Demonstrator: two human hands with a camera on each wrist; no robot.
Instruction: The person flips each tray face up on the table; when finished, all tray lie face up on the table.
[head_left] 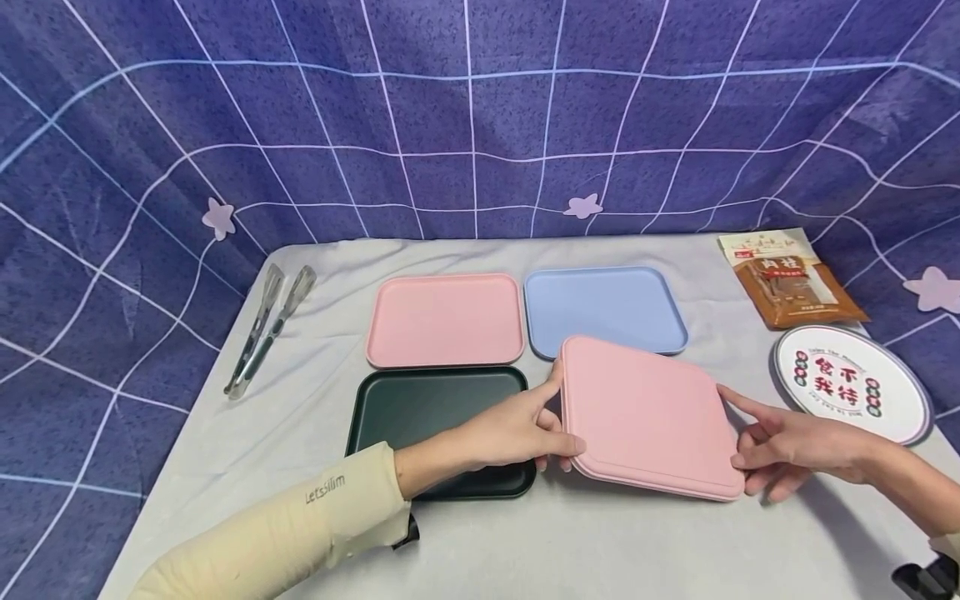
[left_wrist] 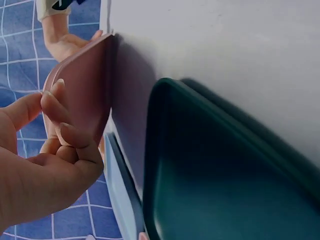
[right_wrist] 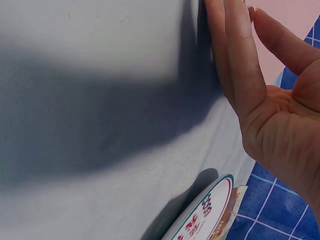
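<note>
In the head view, both hands hold a pink tray (head_left: 648, 417) in front of the blue tray, tilted and partly raised off the cloth. My left hand (head_left: 513, 427) pinches its left edge, with the thumb at the near corner. At the opposite edge, my right hand (head_left: 795, 446) grips with thumb and fingers. Beneath my left forearm lies a dark green tray (head_left: 442, 392). A second pink tray (head_left: 446, 321) lies flat behind the green one, beside the blue tray (head_left: 603, 308). The left wrist view shows the held tray (left_wrist: 82, 95) standing steeply, its lower edge close to the table.
Metal tongs with dark handles (head_left: 258, 354) lie at the left. A white oval plate with red characters (head_left: 851, 383) rests at the right, and a brown food packet (head_left: 795, 279) lies behind it. A blue checked curtain (head_left: 480, 117) hangs behind the cloth-covered table (head_left: 240, 467).
</note>
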